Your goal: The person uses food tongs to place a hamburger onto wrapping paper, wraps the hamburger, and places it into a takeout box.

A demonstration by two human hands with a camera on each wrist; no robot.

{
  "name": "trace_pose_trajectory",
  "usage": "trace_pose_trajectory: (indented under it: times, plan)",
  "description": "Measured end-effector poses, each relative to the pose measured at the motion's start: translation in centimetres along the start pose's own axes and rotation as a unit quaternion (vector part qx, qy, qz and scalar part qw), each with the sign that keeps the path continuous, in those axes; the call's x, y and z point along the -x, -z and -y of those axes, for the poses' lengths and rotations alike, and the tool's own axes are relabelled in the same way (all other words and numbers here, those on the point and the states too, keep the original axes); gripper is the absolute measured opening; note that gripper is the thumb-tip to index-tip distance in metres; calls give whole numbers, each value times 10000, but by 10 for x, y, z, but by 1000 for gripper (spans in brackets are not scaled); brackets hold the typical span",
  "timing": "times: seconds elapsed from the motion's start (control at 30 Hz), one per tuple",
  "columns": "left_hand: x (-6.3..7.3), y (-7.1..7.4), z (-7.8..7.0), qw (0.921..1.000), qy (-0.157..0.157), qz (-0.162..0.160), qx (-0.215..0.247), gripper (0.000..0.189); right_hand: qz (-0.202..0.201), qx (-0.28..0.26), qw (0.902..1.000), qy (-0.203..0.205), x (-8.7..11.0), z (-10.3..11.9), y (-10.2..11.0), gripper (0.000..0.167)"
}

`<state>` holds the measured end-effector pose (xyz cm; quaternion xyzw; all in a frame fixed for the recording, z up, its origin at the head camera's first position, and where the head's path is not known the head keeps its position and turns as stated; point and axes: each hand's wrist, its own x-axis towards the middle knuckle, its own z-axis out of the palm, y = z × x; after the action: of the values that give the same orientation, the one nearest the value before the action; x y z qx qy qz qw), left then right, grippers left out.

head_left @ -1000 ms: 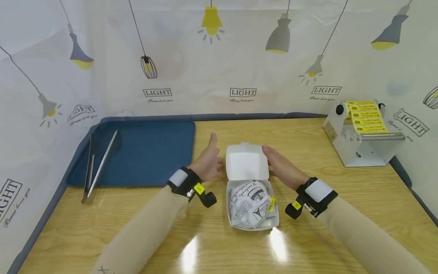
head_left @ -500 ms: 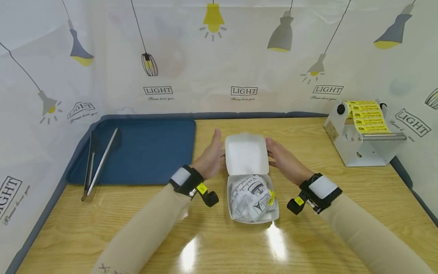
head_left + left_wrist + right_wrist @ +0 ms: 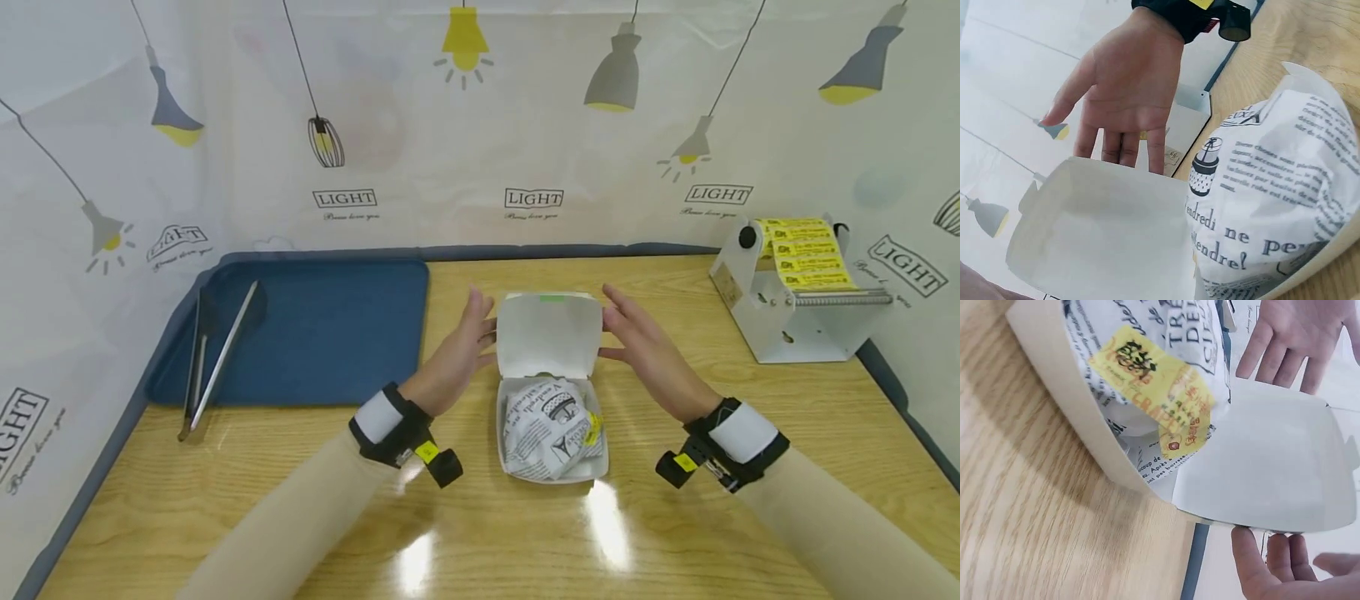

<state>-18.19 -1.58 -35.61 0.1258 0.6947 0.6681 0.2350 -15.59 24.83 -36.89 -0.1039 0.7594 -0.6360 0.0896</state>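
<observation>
A white clamshell takeaway box (image 3: 504, 450) stands on the table, its lid (image 3: 550, 336) raised at the back. Inside the box sits a round bundle in printed white paper (image 3: 546, 429), with a yellow sticker (image 3: 1154, 387) on its side. My left hand (image 3: 453, 358) is at the lid's left side, fingers extended to its edge; whether they touch is hard to tell. On the other side, my right hand (image 3: 656, 358) has its fingertips against the lid's right edge, thumb apart. Neither hand grips anything.
A dark blue tray (image 3: 337, 333) lies at the back left, with metal tongs (image 3: 225, 358) resting partly over its front edge. At the back right stands a white label dispenser (image 3: 806, 325) with a roll of yellow stickers (image 3: 813, 258). A printed sheet hangs behind.
The lid has tilted up from lying farther back, and the box has shifted slightly away from me. My right hand has moved a little to the right.
</observation>
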Motion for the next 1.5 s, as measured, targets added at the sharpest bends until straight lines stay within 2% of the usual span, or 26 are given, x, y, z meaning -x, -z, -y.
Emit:
trace_pose_trajectory:
  times: [0.13,0.27,0.47,0.6,0.73,0.8,0.9,1.0,1.13,1.2,1.27,1.3,1.37,1.5]
  plan:
    - [11,-5,1,9972,-355,74,-653,72,35,537,9984,177,10,2,-3,62]
    - [23,-6,4,9887,-674,225,-1317,65,8,1108,9928,451,20,-2,-9,53]
    - [38,-5,16,9801,-962,421,-1687,77,80,1652,9791,1182,36,-8,-12,47]
    - [49,-5,26,9701,-1068,603,-2093,81,91,2192,9626,1590,47,-13,-13,53]
    - [58,-6,36,9581,-1087,759,-2537,76,221,2724,9451,1792,59,-21,-15,73]
    - [60,-7,40,9528,-1078,843,-2710,84,283,2977,9374,1783,66,-25,-17,81]
    - [62,-8,46,9374,-1172,967,-3133,103,347,3261,9286,1735,74,-29,-19,83]
    - [63,-9,52,9104,-1384,996,-3769,117,363,3418,9222,1770,78,-31,-21,81]
    - [63,-14,60,8773,-1691,800,-4420,123,336,3453,9199,1828,81,-35,-24,81]
    - [62,-17,64,8669,-1806,650,-4601,123,322,3429,9202,1861,82,-37,-25,81]
    - [61,-20,66,8602,-1868,487,-4720,121,329,3429,9192,1907,82,-38,-26,81]
    - [61,-21,66,8594,-1871,417,-4741,120,337,3423,9186,1945,82,-39,-26,81]
    - [60,-23,67,8628,-1824,285,-4706,115,352,3451,9163,1999,82,-41,-27,81]
    - [60,-26,68,8777,-1608,110,-4514,104,370,3538,9123,2029,83,-43,-27,82]
